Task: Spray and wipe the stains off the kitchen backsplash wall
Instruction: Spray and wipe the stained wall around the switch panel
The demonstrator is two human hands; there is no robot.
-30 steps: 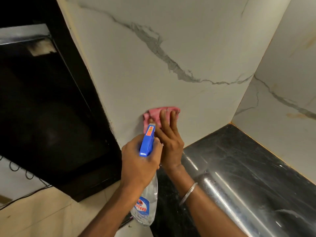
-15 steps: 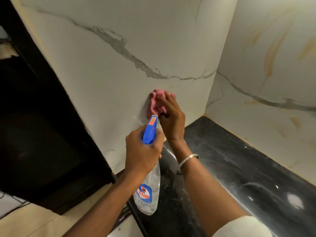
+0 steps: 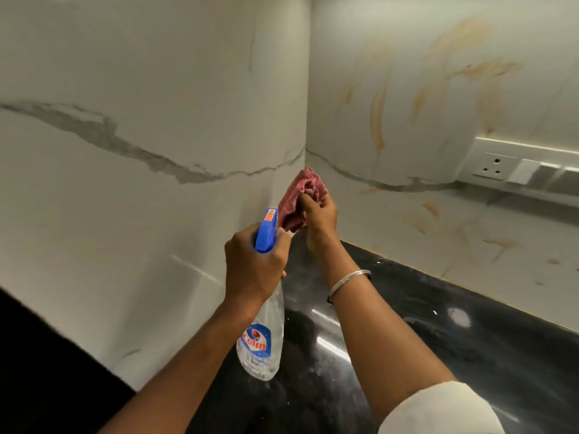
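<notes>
Marble-look backsplash wall [image 3: 156, 73] folds into a corner straight ahead of me, above a black counter [image 3: 454, 346]. A second ago I had the pink cloth [image 3: 299, 195] pressed flat on the left panel. Now my right hand [image 3: 319, 216] grips it bunched in curled fingers at the corner seam, and I cannot tell whether it touches the wall. My left hand [image 3: 253, 267] is wrapped round the neck of the spray bottle [image 3: 261, 339] as before, its blue head aimed at the wall just left of the cloth.

My view has swung right. The dark cabinet [image 3: 47, 371] that filled the left is now only a wedge at the near left. Orange-brown stains [image 3: 377, 120] have come into sight on the right panel, some high up and some low by the counter's far edge. A socket strip [image 3: 495, 166] juts out at the far right. Between the cloth and that strip the stained panel lies open.
</notes>
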